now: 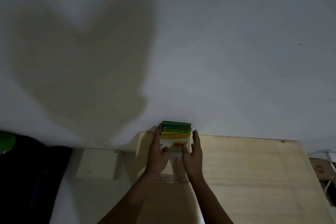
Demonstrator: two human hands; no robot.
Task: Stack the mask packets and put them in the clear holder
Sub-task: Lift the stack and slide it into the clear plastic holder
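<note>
A stack of mask packets (175, 129) with green, blue and yellow edges stands inside the clear holder (166, 178) on the wooden table, near the table's far edge by the wall. The front packet is white with an orange mark. My left hand (157, 156) presses flat against the holder's left side. My right hand (194, 154) presses against its right side. Both thumbs lie on the front of the stack. The holder's lower front edge shows between my wrists.
The light wooden table (245, 169) stretches to the right. A white wall (200, 60) rises right behind the stack. A pale shelf or box (98, 163) sits lower left. Dark cloth (27, 178) lies far left; a cardboard box (321, 169) far right.
</note>
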